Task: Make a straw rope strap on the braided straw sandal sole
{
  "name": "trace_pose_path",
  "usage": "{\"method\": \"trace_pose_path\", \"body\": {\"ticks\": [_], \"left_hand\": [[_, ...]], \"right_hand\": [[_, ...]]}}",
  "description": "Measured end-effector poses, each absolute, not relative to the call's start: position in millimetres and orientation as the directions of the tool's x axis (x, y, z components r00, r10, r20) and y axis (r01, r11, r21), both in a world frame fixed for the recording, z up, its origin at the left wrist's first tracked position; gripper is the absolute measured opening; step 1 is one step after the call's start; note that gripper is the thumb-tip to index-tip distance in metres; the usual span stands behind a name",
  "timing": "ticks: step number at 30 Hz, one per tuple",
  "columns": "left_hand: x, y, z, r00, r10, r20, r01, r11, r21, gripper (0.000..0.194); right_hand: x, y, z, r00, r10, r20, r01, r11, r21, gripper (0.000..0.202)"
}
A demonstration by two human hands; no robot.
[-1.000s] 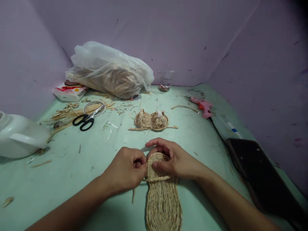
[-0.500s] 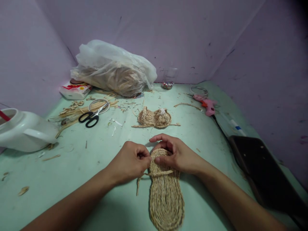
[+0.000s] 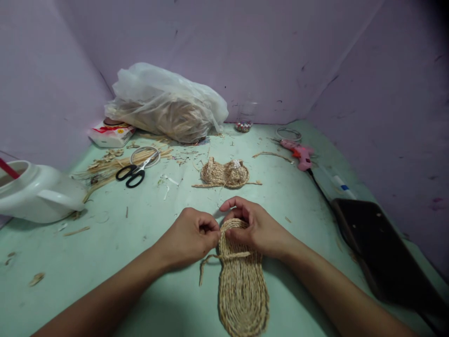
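A woven straw sole (image 3: 243, 290), made of braided cord coiled in long rows, lies lengthwise in front of me. My right hand (image 3: 254, 227) grips its far end, thumb on top and index finger arched past the edge. At the left edge of that end, my left hand (image 3: 196, 234) is closed in a pinch; what its fingertips hold is hidden. A loose braided cord (image 3: 233, 256) crosses the sole's middle and hangs over its left side. Farther off sits a smaller woven piece (image 3: 224, 173) with white beads on it.
Black-handled scissors (image 3: 135, 173) and a white jug (image 3: 38, 192) are on the left. A plastic bag (image 3: 168, 103) and a jar of beads (image 3: 244, 125) stand at the back. To the right lie a pink glue gun (image 3: 298, 152) and a dark phone-like slab (image 3: 379, 248).
Both hands keep almost the same hold on the sole. The whole view has shifted slightly, with the things appearing a little lower.
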State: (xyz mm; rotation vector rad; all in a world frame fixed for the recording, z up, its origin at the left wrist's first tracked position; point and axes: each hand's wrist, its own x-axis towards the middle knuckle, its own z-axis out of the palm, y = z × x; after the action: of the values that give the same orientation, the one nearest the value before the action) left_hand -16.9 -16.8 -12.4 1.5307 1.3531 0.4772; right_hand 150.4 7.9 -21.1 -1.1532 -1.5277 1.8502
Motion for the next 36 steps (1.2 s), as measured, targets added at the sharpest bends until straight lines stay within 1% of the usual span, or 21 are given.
{"method": "trace_pose_path", "body": {"ticks": [6,12,17,25,28,32,34,36], "left_hand": [[-15,-17,-12,0.282,0.91,-0.304,0.545,0.109,0.832,0.015],[-14,-17,-12,0.247,0.911,-0.33,0.556,0.146,0.818,0.015],[-14,-20,-14,0.25,0.914,-0.318,0.521,0.15,0.84,0.016],[-13,-22,-18,0.215,0.924,-0.317,0.547,0.155,0.822,0.014],[-12,-22,-21,0.205,0.938,-0.281,0.583,0.114,0.804,0.014],[-15,-24,-27,0.207,0.961,-0.183,0.625,0.014,0.781,0.014],[-16,-25,-28,0.225,0.962,-0.156,0.618,-0.017,0.786,0.015],[-18,-25,-28,0.237,0.958,-0.16,0.595,-0.013,0.804,0.016]], "right_hand": [[151,8,-24,-0.552,0.789,-0.27,0.159,-0.218,-0.963,0.04],[150,7,-22,-0.551,0.793,-0.26,0.156,-0.208,-0.966,0.04],[150,7,-21,-0.541,0.796,-0.271,0.141,-0.231,-0.963,0.039],[149,8,-28,-0.56,0.78,-0.281,0.098,-0.274,-0.957,0.037],[148,8,-29,-0.564,0.776,-0.282,0.09,-0.282,-0.955,0.036],[149,8,-28,-0.572,0.767,-0.291,0.103,-0.284,-0.953,0.034],[150,8,-26,-0.568,0.761,-0.313,0.097,-0.316,-0.944,0.034],[150,8,-23,-0.556,0.758,-0.341,0.076,-0.363,-0.929,0.034]]}}
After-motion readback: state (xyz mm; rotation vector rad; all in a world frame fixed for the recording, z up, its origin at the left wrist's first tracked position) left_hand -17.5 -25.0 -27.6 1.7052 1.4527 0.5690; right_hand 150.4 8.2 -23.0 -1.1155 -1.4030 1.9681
